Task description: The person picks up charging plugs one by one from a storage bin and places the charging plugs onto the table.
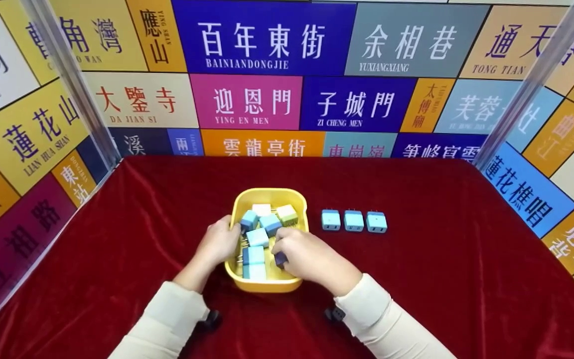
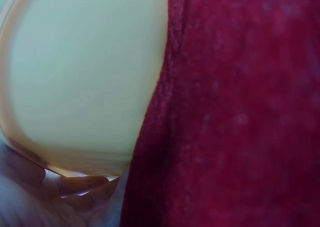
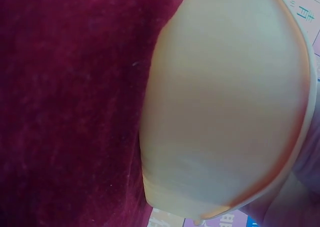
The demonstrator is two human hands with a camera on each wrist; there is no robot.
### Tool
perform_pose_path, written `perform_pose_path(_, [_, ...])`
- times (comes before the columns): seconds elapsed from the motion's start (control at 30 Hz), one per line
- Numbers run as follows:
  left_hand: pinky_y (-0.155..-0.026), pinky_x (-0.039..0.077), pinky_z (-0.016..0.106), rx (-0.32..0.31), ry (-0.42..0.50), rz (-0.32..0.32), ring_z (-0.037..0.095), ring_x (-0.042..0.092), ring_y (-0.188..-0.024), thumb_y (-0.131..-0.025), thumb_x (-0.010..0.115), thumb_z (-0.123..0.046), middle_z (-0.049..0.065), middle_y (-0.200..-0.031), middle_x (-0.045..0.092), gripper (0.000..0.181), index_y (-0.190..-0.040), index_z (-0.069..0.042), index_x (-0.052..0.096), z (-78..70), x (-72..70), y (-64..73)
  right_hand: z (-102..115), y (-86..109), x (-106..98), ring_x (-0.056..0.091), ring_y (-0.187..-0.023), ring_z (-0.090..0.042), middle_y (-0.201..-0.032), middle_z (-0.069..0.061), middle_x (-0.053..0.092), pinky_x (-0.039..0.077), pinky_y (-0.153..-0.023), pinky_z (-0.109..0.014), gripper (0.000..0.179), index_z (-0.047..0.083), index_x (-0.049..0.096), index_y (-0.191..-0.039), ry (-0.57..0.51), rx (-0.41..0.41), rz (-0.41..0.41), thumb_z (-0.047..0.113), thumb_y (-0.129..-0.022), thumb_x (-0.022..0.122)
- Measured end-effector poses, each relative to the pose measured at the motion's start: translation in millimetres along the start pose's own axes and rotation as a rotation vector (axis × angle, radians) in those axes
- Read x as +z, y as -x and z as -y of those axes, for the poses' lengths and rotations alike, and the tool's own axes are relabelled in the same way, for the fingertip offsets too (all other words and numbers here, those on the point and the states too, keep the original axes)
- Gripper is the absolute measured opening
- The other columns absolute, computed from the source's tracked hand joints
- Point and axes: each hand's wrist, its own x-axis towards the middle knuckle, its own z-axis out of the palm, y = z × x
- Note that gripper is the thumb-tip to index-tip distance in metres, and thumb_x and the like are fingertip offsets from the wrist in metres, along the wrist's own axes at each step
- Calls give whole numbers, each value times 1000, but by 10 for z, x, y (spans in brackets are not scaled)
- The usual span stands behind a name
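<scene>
A yellow plastic bin [image 1: 267,285] stands on the red cloth, with several blue, white and greenish USB wall chargers [image 1: 258,238] lying loose in it. My left hand [image 1: 219,242] grips the bin's left side at the rim; in the left wrist view its fingers [image 2: 85,187] show beside the bin wall [image 2: 90,77]. Inside the bin's right half, my right hand [image 1: 304,252] has its fingers curled down around a dark blue charger [image 1: 280,259], mostly hidden by the hand. The right wrist view is filled by the bin's outer wall [image 3: 225,97].
To the right of the bin, three light blue chargers [image 1: 354,221] with darker blue tops stand in a row, prongs pointing away. Red velvet cloth [image 1: 416,289] covers the table. Behind it rises a wall of coloured name panels [image 1: 267,40], with clear posts [image 1: 531,80] at the corners.
</scene>
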Motion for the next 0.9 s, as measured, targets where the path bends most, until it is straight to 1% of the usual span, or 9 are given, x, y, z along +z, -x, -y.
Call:
perform_pose_path(0.13, [-100,53,51,1,-2,0,32,65,-107,-109,46,-23,20,-113,70,38,-131,1,65,3,-1,11,-9,-22,26,64,-89,-17,-100,-5,68,57,-79,-28,21,9,83,-100,-27,-46,-11,-5,-85,78])
perform_pose_path(0.23, [-101,52,52,2,-5,-5,33,65,-108,-109,46,-23,21,-115,70,38,-132,2,65,8,1,14,-9,-32,38,68,-98,-18,-105,-5,71,59,-87,-30,24,9,83,-105,-31,-56,-25,-5,-86,79])
perform_pose_path(0.43, [-102,51,51,3,4,-3,33,65,-109,-109,46,-22,21,-115,70,38,-132,2,65,4,-1,11,1,-23,36,67,-94,-17,-105,-4,70,59,-86,-32,26,11,83,-110,-13,0,-23,2,-86,83])
perform_pose_path(0.53, [-99,53,52,22,10,-7,33,65,-105,-108,46,-21,21,-111,70,37,-128,3,66,-5,-11,24,-6,-21,43,67,-93,-17,-104,-4,70,59,-85,-32,26,11,83,-110,-16,12,-11,6,-85,86])
perform_pose_path(0.57, [-96,55,49,47,11,-17,32,66,-102,-107,48,-23,20,-109,70,37,-126,3,66,59,11,-13,-9,-21,45,67,-94,-17,-105,-4,70,59,-86,-33,26,11,83,-110,-16,12,-8,7,-85,86])
perform_pose_path(0.67, [-94,56,50,60,11,-19,32,66,-100,-107,47,-22,21,-107,71,36,-124,4,66,55,3,-4,-19,-30,55,68,-99,-18,-109,-4,72,58,-90,-33,27,10,82,-111,-24,2,-6,9,-85,87])
perform_pose_path(0.77, [-96,55,49,43,15,-14,32,66,-103,-108,47,-23,21,-110,71,38,-127,4,66,54,10,-12,-21,-39,54,69,-104,-19,-112,-4,73,58,-94,-34,27,9,82,-112,-38,-6,0,8,-86,87])
perform_pose_path(0.8, [-99,54,52,19,15,-3,33,66,-106,-108,46,-21,21,-112,71,38,-130,4,65,-10,-11,24,-22,-41,54,69,-104,-19,-112,-4,73,58,-94,-34,26,9,82,-112,-39,-9,2,7,-86,87])
perform_pose_path(0.9, [-101,53,51,5,7,1,32,65,-107,-109,46,-21,21,-114,71,38,-132,4,64,-6,-3,13,-24,-42,52,68,-103,-18,-111,-4,74,58,-92,-33,26,9,81,-112,-32,-16,9,4,-87,84])
